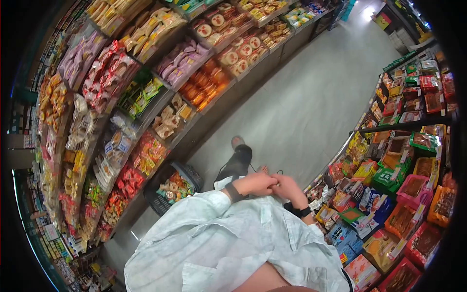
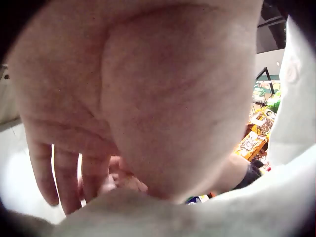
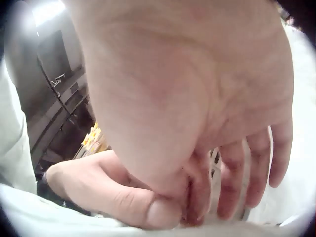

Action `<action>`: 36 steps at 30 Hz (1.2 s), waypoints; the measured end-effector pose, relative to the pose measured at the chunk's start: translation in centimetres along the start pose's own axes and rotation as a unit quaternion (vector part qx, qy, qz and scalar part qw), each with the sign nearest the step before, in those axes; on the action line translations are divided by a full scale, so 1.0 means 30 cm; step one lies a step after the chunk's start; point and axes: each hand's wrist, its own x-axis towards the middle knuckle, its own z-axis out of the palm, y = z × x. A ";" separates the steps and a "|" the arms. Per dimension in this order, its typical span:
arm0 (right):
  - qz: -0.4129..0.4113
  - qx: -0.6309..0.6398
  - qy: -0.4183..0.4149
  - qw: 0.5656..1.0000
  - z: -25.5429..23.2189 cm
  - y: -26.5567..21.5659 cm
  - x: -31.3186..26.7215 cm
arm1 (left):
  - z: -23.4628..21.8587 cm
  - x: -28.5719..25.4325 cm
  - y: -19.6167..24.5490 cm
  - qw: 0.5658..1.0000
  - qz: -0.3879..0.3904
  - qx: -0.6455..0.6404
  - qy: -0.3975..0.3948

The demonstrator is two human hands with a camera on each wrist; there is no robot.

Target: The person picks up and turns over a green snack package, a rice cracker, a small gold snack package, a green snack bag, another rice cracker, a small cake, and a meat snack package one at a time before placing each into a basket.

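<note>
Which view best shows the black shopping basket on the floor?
The head view: the black shopping basket sits beside the left shelves, holding packets. Both wrist views are filled by palms and do not show it.

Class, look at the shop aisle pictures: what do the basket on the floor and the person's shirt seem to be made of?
Basket: probably hard plastic, black, matt; its wall shows a moulded open grid. Shirt: soft woven cloth, pale and matt, perhaps cotton; it lies in loose folds and creases. Neither can be told for sure from looks alone.
</note>
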 end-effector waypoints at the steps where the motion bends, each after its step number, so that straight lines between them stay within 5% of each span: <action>1: 0.004 -0.012 0.000 1.000 -0.011 -0.018 0.021 | -0.023 0.019 -0.030 0.999 0.011 -0.037 -0.022; 6: 0.052 -0.019 0.046 0.997 -0.218 -0.079 0.211 | -0.258 0.227 -0.123 0.995 0.016 0.013 -0.098; 10: 0.108 -0.071 0.090 0.988 -0.379 -0.210 0.381 | -0.509 0.316 -0.163 0.993 0.067 0.061 -0.072; 13: 0.098 -0.045 0.095 0.990 -0.447 -0.279 0.537 | -0.731 0.342 -0.225 0.991 0.059 0.096 -0.076; 18: 0.073 -0.093 0.054 0.992 -0.484 -0.370 0.791 | -0.896 0.336 -0.411 0.996 0.062 0.007 -0.066; 28: -0.098 -0.173 -0.024 0.980 -0.683 -0.564 1.250 | -1.163 0.318 -0.643 0.996 -0.018 -0.062 0.060; 36: -0.156 -0.157 -0.090 0.971 -0.963 -0.759 1.677 | -1.431 0.364 -0.803 0.945 -0.099 -0.095 0.298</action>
